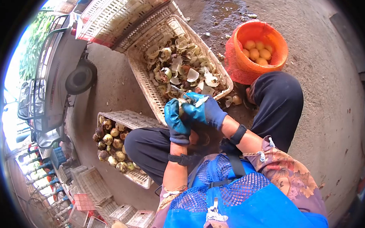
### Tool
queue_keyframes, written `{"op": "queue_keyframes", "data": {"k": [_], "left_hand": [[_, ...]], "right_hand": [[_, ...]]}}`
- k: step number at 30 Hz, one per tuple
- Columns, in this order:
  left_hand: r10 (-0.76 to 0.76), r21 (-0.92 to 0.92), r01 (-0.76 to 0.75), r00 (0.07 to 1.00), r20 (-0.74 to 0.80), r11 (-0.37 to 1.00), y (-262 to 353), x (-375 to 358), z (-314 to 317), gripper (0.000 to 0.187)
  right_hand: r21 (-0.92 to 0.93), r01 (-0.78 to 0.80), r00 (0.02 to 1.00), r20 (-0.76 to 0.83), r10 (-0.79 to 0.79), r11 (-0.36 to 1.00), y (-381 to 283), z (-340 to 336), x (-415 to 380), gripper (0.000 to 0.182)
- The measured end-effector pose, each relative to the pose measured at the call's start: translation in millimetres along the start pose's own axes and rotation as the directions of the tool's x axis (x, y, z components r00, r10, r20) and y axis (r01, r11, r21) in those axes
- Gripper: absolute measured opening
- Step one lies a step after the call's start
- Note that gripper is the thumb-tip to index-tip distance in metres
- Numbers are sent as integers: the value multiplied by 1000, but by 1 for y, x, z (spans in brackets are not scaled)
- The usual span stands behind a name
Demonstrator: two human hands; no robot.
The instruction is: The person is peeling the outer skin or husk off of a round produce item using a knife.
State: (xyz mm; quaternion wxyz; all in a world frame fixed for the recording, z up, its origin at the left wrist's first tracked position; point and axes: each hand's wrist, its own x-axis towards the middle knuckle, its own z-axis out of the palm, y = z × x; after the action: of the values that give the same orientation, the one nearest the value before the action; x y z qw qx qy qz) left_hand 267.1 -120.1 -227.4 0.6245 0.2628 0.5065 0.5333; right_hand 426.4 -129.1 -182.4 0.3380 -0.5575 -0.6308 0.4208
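Both my hands wear blue-coated gloves and meet over the near end of a crate of peelings. My left hand (pixel 176 119) is closed around an onion (pixel 182 104), mostly hidden by the fingers. Against it, my right hand (pixel 199 110) is closed on a small knife (pixel 177 90), its thin blade pointing up and left. A whitish scrap of peel lies on the right glove. Just beyond the hands, the peelings (pixel 178 64) fill the pale plastic crate (pixel 143 81).
Left of my knee stands a crate (pixel 130 116) of unpeeled onions (pixel 111 142). An orange bucket (pixel 245 69) with red mesh holds several smooth yellowish round ones (pixel 260 53). An upturned crate (pixel 119 19) leans at the far end. A parked vehicle (pixel 56 78) and stacked crates (pixel 96 185) are leftward.
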Motion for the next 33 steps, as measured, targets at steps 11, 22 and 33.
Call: {"op": "queue_keyframes", "data": {"k": [11, 22, 33], "left_hand": [[-127, -235, 164, 979, 162, 958, 29, -29, 28, 36], [-141, -565, 371, 902, 408, 737, 51, -22, 12, 50], [-23, -380, 125, 965, 261, 917, 42, -23, 17, 48]], "right_hand": [[390, -191, 922, -244, 301, 901, 10, -4, 10, 28], [245, -56, 832, -525, 181, 968, 49, 0, 27, 23], [688, -203, 977, 97, 189, 697, -20, -6, -10, 26]]}}
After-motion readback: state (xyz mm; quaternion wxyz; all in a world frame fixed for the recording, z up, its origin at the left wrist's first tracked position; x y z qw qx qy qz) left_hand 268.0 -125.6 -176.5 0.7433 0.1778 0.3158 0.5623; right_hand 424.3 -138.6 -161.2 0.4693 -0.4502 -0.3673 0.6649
